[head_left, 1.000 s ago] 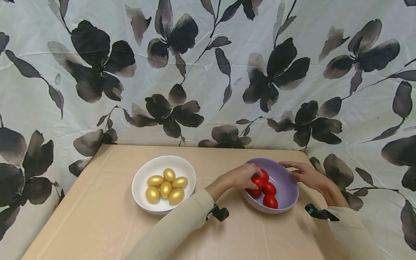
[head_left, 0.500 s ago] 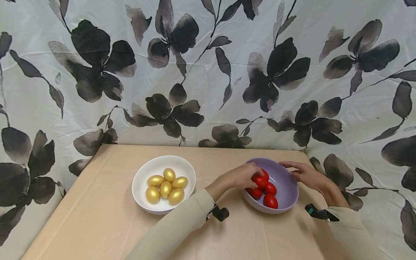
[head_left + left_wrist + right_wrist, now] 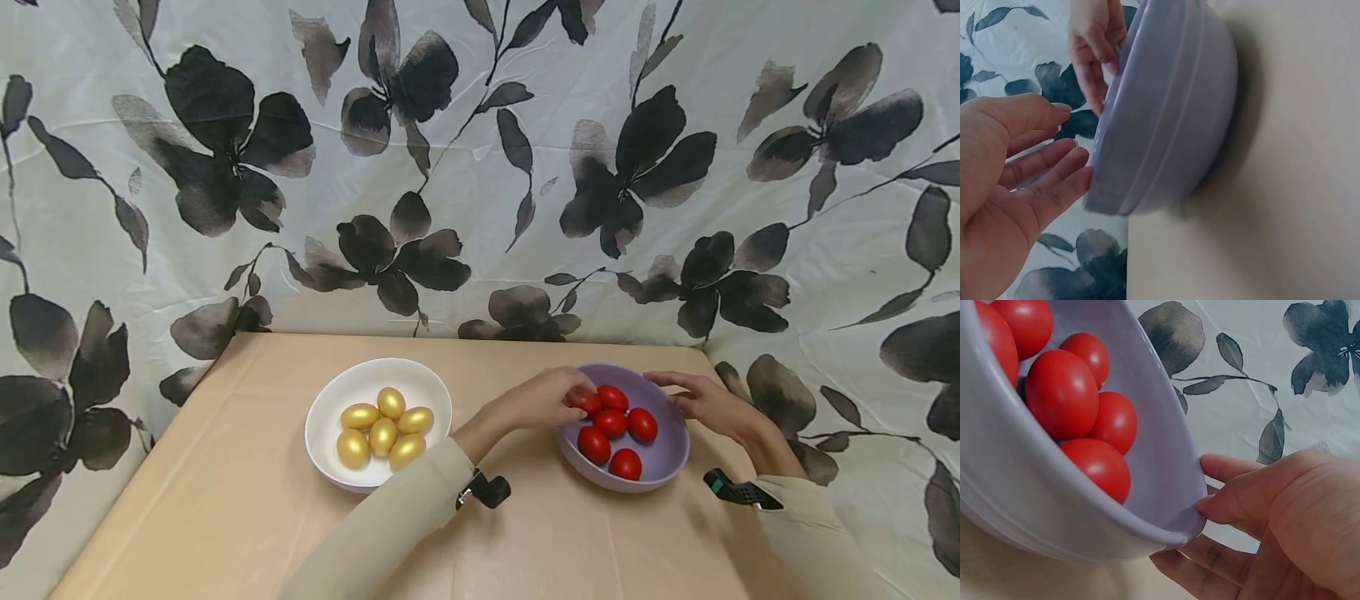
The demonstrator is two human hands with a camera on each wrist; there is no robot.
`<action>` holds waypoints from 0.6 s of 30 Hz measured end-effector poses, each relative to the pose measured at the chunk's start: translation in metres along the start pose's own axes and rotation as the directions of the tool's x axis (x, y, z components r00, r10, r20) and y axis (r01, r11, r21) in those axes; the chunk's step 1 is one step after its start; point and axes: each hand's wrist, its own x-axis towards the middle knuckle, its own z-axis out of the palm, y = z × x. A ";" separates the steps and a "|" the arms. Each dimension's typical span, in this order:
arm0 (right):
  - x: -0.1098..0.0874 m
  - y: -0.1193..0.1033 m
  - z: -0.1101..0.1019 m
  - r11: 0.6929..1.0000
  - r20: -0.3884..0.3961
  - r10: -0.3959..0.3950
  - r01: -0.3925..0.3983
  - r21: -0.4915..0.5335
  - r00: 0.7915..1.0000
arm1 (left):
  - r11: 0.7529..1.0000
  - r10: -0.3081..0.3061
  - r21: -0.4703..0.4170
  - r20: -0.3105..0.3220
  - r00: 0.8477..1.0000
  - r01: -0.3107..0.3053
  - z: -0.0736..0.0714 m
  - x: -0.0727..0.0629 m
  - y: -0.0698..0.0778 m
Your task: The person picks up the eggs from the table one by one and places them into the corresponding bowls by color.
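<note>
My left hand [image 3: 551,396] is at the left rim of a purple bowl [image 3: 670,462], its fingertips overlapping the nearest red egg in the head view. Several glossy red eggs [image 3: 626,464] lie loosely in the bowl. In the left wrist view, the fingers of my left hand [image 3: 1029,162] are relaxed and spread from the thumb, nothing showing between them, with fingertips right at the rim. My right hand [image 3: 708,406] rests on the right rim of the bowl. The right wrist view has its thumb and forefinger tips against the rim and the lower fingers partly hidden behind it.
On the left of the table [image 3: 225,500] stands a white bowl [image 3: 324,433] with several shiny golden eggs [image 3: 382,437] in it. A floral cloth [image 3: 480,167] hangs behind the table and along its sides. Small devices [image 3: 491,492] sit on both wrists.
My left hand has drawn back a little leftward from over the red eggs, which now lie more spread apart in the purple bowl. My right hand has stayed at the rim.
</note>
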 end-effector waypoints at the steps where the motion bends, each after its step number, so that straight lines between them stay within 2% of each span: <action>1: 0.000 -0.001 0.000 1.000 0.000 -0.001 0.001 -0.001 1.000 | 1.000 -0.004 -0.006 -0.007 1.000 0.004 -0.002 -0.002 -0.001; 9: 0.005 -0.011 0.003 1.000 -0.001 0.004 -0.004 -0.012 1.000 | 1.000 -0.016 -0.025 -0.067 0.998 0.015 -0.025 -0.025 -0.010; 12: 0.005 -0.021 0.005 0.999 -0.027 0.000 -0.001 -0.043 1.000 | 1.000 -0.022 -0.015 -0.082 0.996 0.021 -0.035 -0.035 -0.012; 18: 0.010 -0.052 0.014 0.989 -0.093 -0.081 0.069 -0.127 0.992 | 0.999 -0.035 0.028 -0.107 0.994 0.038 -0.052 -0.056 -0.016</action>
